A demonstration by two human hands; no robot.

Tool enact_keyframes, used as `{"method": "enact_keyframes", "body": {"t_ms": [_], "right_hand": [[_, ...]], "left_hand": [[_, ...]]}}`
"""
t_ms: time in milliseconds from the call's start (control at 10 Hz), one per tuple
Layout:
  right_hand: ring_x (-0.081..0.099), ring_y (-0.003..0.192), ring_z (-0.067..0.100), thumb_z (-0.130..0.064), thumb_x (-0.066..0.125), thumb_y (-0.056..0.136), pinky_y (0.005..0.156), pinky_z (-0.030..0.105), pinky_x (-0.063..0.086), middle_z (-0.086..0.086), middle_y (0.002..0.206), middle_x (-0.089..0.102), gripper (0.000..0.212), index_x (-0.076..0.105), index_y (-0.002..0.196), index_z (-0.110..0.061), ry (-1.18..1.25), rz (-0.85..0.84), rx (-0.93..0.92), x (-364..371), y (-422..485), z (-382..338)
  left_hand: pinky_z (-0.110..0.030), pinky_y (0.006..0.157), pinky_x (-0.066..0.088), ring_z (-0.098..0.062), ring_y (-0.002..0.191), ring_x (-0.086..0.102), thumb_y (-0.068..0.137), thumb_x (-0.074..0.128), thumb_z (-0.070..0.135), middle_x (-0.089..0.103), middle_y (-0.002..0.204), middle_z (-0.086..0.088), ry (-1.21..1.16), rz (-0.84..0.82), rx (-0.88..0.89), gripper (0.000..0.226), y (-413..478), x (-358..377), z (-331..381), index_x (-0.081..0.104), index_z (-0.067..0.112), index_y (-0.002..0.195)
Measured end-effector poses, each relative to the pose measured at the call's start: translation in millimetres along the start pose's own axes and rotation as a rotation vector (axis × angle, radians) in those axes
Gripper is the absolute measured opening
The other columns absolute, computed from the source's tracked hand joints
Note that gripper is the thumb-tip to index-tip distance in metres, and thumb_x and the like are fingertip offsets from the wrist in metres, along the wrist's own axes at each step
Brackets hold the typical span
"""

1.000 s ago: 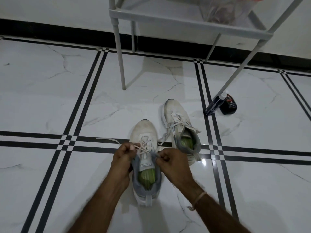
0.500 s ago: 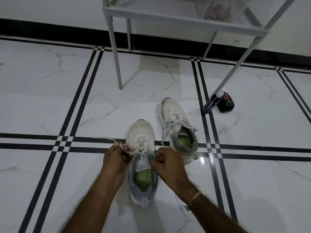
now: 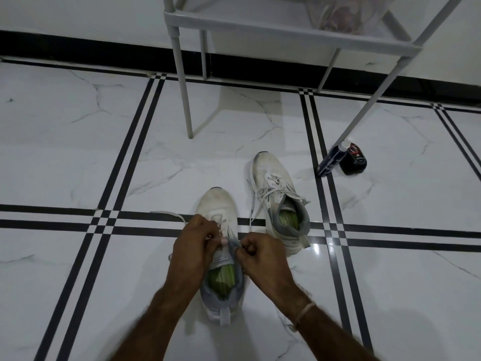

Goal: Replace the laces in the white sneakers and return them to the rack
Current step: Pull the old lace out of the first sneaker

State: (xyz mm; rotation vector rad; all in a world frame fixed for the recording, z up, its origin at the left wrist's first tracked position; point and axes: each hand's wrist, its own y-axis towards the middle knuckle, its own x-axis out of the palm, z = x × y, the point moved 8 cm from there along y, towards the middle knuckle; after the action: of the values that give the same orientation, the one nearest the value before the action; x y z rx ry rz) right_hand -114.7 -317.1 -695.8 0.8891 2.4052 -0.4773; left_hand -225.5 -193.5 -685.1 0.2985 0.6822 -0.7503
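Note:
Two white sneakers with grey collars and green insoles stand on the floor, toes pointing away from me. Over the near sneaker [image 3: 217, 204] my left hand [image 3: 194, 246] pinches its white lace [image 3: 169, 214], whose loose end trails left across the black floor stripe. My right hand [image 3: 260, 256] grips the lace's other side by the tongue. The far sneaker [image 3: 276, 183] sits to the right with its laces lying loose. A grey rack [image 3: 260, 22] stands beyond them.
A dark spray bottle [image 3: 330, 162] and a black tin [image 3: 354, 158] sit on the floor by the rack's right leg [image 3: 364, 118]. A clear bag [image 3: 343, 14] lies on the rack's shelf. White marble tiles with black stripes stretch left and right.
Both hands have drawn closer together over the near sneaker's tongue, and my view has shifted slightly. The far sneaker stays put.

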Motion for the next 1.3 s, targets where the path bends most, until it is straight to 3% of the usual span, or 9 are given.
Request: {"method": "enact_keyframes", "body": {"t_ms": [100, 200, 400, 500, 600, 800, 1100, 1200, 1300], "right_hand": [[0.060, 0.053, 0.018, -0.041, 0.064, 0.077, 0.054, 0.043, 0.053, -0.007, 0.051, 0.056, 0.024, 0.057, 0.060, -0.026, 0.008, 0.009, 0.007, -2, 0, 0], [0.055, 0.050, 0.016, -0.049, 0.059, 0.073, 0.052, 0.043, 0.054, -0.013, 0.050, 0.051, 0.025, 0.051, 0.057, -0.031, 0.032, 0.018, 0.011, -2, -1, 4], [0.053, 0.055, 0.004, -0.028, 0.073, 0.086, 0.049, 0.013, 0.032, -0.014, 0.049, 0.046, 0.028, 0.054, 0.065, -0.030, -0.084, 0.036, -0.074, 1, 1, -2], [0.050, 0.052, 0.005, -0.030, 0.072, 0.089, 0.052, 0.011, 0.029, -0.014, 0.052, 0.046, 0.024, 0.057, 0.070, -0.030, -0.132, 0.022, -0.089, 6, 2, -1], [0.048, 0.055, 0.005, -0.045, 0.067, 0.093, 0.053, 0.014, 0.030, -0.013, 0.060, 0.051, 0.024, 0.060, 0.076, -0.028, -0.171, 0.005, -0.105, 14, -2, -5], [0.044, 0.052, 0.001, -0.034, 0.064, 0.095, 0.050, 0.011, 0.026, -0.013, 0.056, 0.044, 0.028, 0.051, 0.070, -0.029, -0.214, 0.056, -0.127, 7, 1, -11], [0.044, 0.051, 0.004, -0.033, 0.068, 0.093, 0.052, 0.015, 0.028, -0.012, 0.052, 0.043, 0.033, 0.050, 0.066, -0.029, -0.167, 0.045, -0.079, 6, 3, 0], [0.041, 0.049, 0.003, -0.031, 0.069, 0.092, 0.051, 0.011, 0.026, -0.012, 0.051, 0.039, 0.037, 0.044, 0.064, -0.030, -0.171, 0.043, -0.087, 5, 1, -1], [0.039, 0.048, 0.004, -0.032, 0.067, 0.090, 0.050, 0.014, 0.026, -0.010, 0.050, 0.036, 0.043, 0.036, 0.059, -0.032, -0.157, 0.049, -0.097, 5, 0, -1]], "left_hand": [[-0.023, 0.061, 0.054, -0.013, 0.072, 0.064, 0.098, 0.063, 0.021, 0.069, 0.080, 0.000, -0.792, 0.349, -0.541, 0.020, -11, -8, -45, 0.062, 0.014, 0.079], [-0.030, 0.062, 0.055, -0.014, 0.063, 0.066, 0.108, 0.041, 0.024, 0.065, 0.071, 0.004, -1.383, 0.385, -0.824, 0.028, -14, 7, -56, 0.051, 0.017, 0.083], [-0.023, 0.070, 0.047, -0.010, 0.085, 0.058, 0.089, 0.073, 0.031, 0.057, 0.092, 0.006, -0.007, -0.096, 0.015, 0.021, -1, 4, 2, 0.058, 0.022, 0.100], [-0.033, 0.072, 0.047, -0.022, 0.084, 0.057, 0.094, 0.068, 0.025, 0.056, 0.092, -0.002, 0.125, -0.043, 0.021, 0.013, 1, 6, -3, 0.062, 0.015, 0.100], [-0.023, 0.069, 0.041, -0.012, 0.080, 0.053, 0.095, 0.067, 0.022, 0.054, 0.084, 0.002, -0.031, 0.069, -0.025, 0.016, -2, 0, -12, 0.058, 0.025, 0.083], [-0.031, 0.066, 0.057, -0.016, 0.072, 0.068, 0.108, 0.042, 0.023, 0.066, 0.074, -0.002, -1.402, 0.276, -0.780, 0.030, -5, 10, -51, 0.052, 0.014, 0.082], [-0.024, 0.063, 0.036, -0.011, 0.075, 0.052, 0.095, 0.063, 0.043, 0.052, 0.078, 0.006, 0.058, -0.013, 0.119, 0.024, 9, -3, -5, 0.055, 0.028, 0.078], [-0.028, 0.063, 0.043, -0.013, 0.068, 0.056, 0.102, 0.052, 0.041, 0.058, 0.072, 0.002, -0.415, 0.216, -0.290, 0.036, 9, -18, -31, 0.057, 0.019, 0.075], [-0.034, 0.070, 0.063, -0.013, 0.063, 0.065, 0.105, 0.042, 0.044, 0.064, 0.072, -0.001, -1.525, 0.316, -0.886, 0.049, -8, 18, -52, 0.062, 0.012, 0.074]]}}
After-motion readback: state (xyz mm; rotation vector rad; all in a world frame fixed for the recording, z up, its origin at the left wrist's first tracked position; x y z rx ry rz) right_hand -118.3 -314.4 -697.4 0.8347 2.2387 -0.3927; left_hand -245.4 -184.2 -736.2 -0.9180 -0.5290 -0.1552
